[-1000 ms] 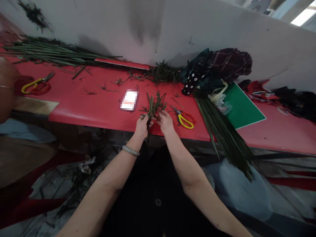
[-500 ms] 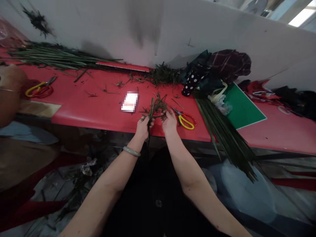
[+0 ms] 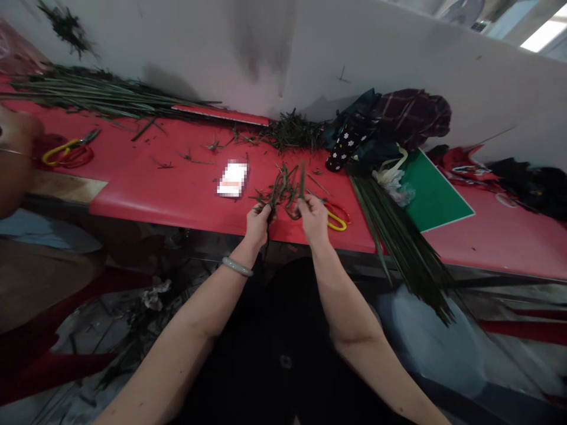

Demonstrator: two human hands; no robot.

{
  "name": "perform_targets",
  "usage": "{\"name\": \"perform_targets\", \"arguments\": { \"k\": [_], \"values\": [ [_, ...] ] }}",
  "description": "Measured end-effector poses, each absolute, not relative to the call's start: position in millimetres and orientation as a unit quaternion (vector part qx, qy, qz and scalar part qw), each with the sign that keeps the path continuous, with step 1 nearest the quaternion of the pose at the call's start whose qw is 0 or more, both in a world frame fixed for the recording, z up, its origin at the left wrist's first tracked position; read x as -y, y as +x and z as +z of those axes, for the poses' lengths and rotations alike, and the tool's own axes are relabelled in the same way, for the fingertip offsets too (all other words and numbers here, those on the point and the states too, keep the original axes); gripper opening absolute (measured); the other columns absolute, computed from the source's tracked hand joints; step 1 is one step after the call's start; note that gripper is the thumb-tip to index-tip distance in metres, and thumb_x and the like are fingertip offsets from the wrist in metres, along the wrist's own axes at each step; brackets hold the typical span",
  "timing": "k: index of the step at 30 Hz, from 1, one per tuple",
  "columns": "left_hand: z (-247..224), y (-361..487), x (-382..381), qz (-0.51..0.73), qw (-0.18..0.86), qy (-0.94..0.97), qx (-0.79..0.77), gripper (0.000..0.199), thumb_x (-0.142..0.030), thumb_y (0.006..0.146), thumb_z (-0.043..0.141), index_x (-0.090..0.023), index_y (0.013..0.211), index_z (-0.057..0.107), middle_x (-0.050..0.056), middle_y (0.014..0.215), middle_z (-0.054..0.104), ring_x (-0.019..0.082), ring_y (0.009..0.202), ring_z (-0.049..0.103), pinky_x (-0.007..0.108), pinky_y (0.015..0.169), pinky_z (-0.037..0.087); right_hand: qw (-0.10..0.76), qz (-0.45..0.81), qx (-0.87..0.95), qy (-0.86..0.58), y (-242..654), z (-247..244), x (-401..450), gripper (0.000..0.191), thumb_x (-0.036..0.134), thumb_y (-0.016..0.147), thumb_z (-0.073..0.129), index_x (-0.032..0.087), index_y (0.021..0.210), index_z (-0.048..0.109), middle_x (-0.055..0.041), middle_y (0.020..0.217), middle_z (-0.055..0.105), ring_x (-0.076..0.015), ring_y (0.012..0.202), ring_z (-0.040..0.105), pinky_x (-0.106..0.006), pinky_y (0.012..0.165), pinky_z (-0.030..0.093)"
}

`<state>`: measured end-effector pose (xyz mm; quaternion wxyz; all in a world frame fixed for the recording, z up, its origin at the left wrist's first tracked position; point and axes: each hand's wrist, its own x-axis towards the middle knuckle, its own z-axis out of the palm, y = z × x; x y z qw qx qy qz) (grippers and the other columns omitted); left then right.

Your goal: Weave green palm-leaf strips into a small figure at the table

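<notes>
My left hand (image 3: pixel 258 223) is closed around a small bundle of green leaf strips (image 3: pixel 273 198) at the front edge of the red table (image 3: pixel 186 206). Several strip ends stick out above the fingers, and one hangs below them. My right hand (image 3: pixel 313 215) pinches a single leaf strip (image 3: pixel 302 177) that points upward. Loose leaf scraps (image 3: pixel 287 177) lie on the table just behind both hands. Beside the right hand is a pair of scissors (image 3: pixel 337 222) with yellow and red handles, partly hidden by that hand.
A blurred-out phone-like rectangle (image 3: pixel 233 178) lies left of centre. Long leaves (image 3: pixel 398 236) hang over the front edge at right, near a green board (image 3: pixel 436 195). More leaves (image 3: pixel 97 94) are piled by the wall. At far left are another person's arm (image 3: pixel 15 159) and second scissors (image 3: pixel 71 150).
My right hand has moved slightly right, away from the left, and a leaf strip now stands up from its fingers. The left hand keeps its hold on the bundle.
</notes>
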<state>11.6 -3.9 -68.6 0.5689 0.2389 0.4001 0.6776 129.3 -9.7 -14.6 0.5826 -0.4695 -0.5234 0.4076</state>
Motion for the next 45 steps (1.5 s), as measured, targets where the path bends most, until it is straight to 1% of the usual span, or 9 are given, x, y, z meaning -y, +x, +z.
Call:
{"name": "perform_targets", "arguments": {
  "k": [3,9,15,22,26,31,38,40,45],
  "values": [
    [-69.0,14.0,5.5,0.686,0.554,0.261,-0.393,0.017,-0.024,0.065,0.061,-0.015,0.062,0.046,-0.004,0.051,0.052,0.004,0.043,0.046,0.017,0.044,0.034,0.471,0.403,0.606,-0.498,116.2,-26.9,13.4,0.011,0.03,0.071,0.057,0.024,0.079,0.061,0.0023,0.061,0.058,-0.0138,0.062,0.054,-0.026,0.061,0.044],
    [-69.5,14.0,7.5,0.677,0.541,0.309,-0.391,0.008,-0.02,0.066,0.059,-0.014,0.066,0.055,-0.003,0.054,0.054,0.004,0.046,0.047,0.017,0.047,0.035,0.421,0.351,0.623,-0.558,108.1,-34.2,4.9,0.016,0.033,0.069,0.061,0.028,0.085,0.061,-0.0009,0.074,0.063,-0.0209,0.087,0.057,-0.031,0.075,0.043],
    [-71.7,13.5,7.1,0.665,0.545,0.32,-0.398,0.009,-0.021,0.065,0.061,-0.013,0.066,0.058,-0.002,0.059,0.057,0.005,0.054,0.05,0.017,0.055,0.039,0.414,0.359,0.633,-0.546,113.9,-30.6,-2.1,0.001,0.027,0.069,0.06,0.026,0.07,0.059,0.0003,0.064,0.061,-0.0191,0.077,0.058,-0.03,0.068,0.043],
    [-78.3,7.8,7.3,0.635,0.592,0.336,-0.365,0.019,-0.02,0.062,0.063,-0.014,0.08,0.064,0.001,0.071,0.063,0.008,0.063,0.056,0.019,0.062,0.043,0.377,0.292,0.669,-0.57,118.2,-31.8,-9.5,0.003,0.026,0.069,0.057,0.025,0.067,0.056,0.0018,0.056,0.056,-0.0179,0.066,0.056,-0.031,0.069,0.041],
    [-77.8,9.4,7.8,0.629,0.597,0.33,-0.373,0.017,-0.021,0.063,0.064,-0.014,0.078,0.063,0.001,0.068,0.063,0.008,0.059,0.056,0.019,0.057,0.043,0.422,0.344,0.633,-0.551,117.9,-36.4,-9.3,0.004,0.026,0.068,0.058,0.025,0.068,0.055,0.002,0.059,0.057,-0.0172,0.069,0.056,-0.029,0.065,0.043],
    [-70.5,12.6,8.4,0.65,0.596,0.278,-0.381,0.014,-0.02,0.062,0.064,-0.014,0.073,0.058,-0.001,0.064,0.06,0.009,0.055,0.057,0.019,0.049,0.04,0.505,0.414,0.566,-0.503,119.2,-32.6,1.4,0.009,0.031,0.072,0.054,0.023,0.073,0.05,0.004,0.06,0.057,-0.0117,0.058,0.055,-0.026,0.061,0.046],
    [-69.0,12.7,6.0,0.665,0.582,0.246,-0.399,0.015,-0.02,0.062,0.063,-0.014,0.067,0.05,0.0,0.06,0.058,0.011,0.056,0.059,0.019,0.046,0.039,0.651,0.335,0.501,-0.462,144.5,-12.4,15.0,0.014,0.034,0.076,0.051,0.02,0.081,0.053,0.0034,0.065,0.058,-0.0093,0.06,0.054,-0.025,0.065,0.045],
    [-69.5,13.4,5.1,0.669,0.579,0.243,-0.398,0.015,-0.02,0.061,0.063,-0.014,0.067,0.05,-0.001,0.059,0.058,0.011,0.056,0.059,0.019,0.047,0.04,0.626,0.318,0.522,-0.484,146.4,-16.8,21.3,0.016,0.035,0.075,0.052,0.019,0.077,0.054,0.0023,0.066,0.057,-0.0098,0.062,0.052,-0.025,0.066,0.043],
    [-72.8,15.0,3.3,0.684,0.561,0.243,-0.398,0.016,-0.019,0.058,0.063,-0.014,0.068,0.051,-0.002,0.058,0.058,0.01,0.052,0.057,0.022,0.051,0.044,0.461,0.327,0.633,-0.529,132.7,-44.2,42.4,0.019,0.034,0.073,0.054,0.018,0.063,0.055,0.0022,0.062,0.048,-0.0102,0.06,0.046,-0.023,0.058,0.036]
  ]
}}
